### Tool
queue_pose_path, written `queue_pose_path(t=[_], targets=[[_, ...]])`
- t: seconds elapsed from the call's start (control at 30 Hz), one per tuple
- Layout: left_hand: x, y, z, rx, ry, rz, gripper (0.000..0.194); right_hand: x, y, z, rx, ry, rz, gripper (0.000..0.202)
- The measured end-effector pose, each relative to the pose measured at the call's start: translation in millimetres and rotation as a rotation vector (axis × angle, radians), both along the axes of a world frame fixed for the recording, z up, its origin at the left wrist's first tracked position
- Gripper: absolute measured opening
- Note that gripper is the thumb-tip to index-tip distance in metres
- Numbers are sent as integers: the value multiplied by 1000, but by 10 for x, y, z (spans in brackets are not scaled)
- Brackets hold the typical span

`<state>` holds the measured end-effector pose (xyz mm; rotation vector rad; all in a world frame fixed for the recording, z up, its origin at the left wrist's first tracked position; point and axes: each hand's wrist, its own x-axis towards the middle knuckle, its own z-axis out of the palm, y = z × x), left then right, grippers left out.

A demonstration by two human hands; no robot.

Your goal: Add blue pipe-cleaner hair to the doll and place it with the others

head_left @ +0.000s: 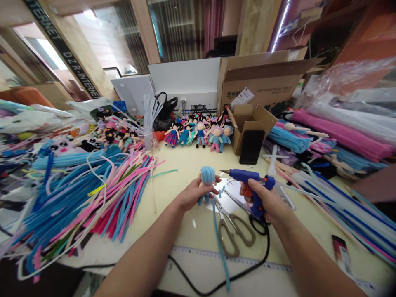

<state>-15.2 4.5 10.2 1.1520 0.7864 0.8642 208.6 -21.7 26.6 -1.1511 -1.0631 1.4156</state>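
the left grip (192,193) is clamped on a small doll (207,176), thumb across its front and fingers behind, holding it upright just above the table (177,167). the doll's head is a rounded cap of fuzzy, pale blue ribbing, with short blue legs showing below the thumb. the right grip (262,199) is closed round the handle of a glue gun (244,175) — smooth blue plastic with an orange trigger — and its tapered metal nozzle points toward the doll's head, near it but apart.

below the hands, scissors with rounded, tan-grey loop handles (232,220) lie with their blades toward the doll; a dark-handled pair (237,201) lies beside them. a soft blue chenille stem (218,237) trails from under the doll toward the near edge, crossing printed ruler marks (247,261). a black cord (268,243) curves round below the scissors.

farther out, a flat dark phone (252,147) leans on a small open cardboard box (254,121), in front of a large, creased carton (256,84). to their left stands a crowd of fuzzy little dolls (200,134), with round heads and thin limbs, and then a cup (151,142) of slim translucent sticks (151,111).

on the left sprawls a bristly heap of chenille stems (83,185), blue, pink and white; on the right lie thick pink bundles (343,134) near crinkled clear plastic (361,76).
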Motion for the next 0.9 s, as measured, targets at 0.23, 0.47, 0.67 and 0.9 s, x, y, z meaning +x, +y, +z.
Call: queue_pose_path(t=[0.23,0.47,0.67,0.9], targets=[[68,-6,62,119,138,145,32,31,-40,-76,72,-148,3,39],[55,4,47,205,226,139,26,46,-68,-88,120,-283,34,40],[37,26,-47,245,291,133,24,40,-73,-83,147,-336,36,40],[21,46,-103,274,328,165,15,46,-76,-108,116,-352,10,36]])
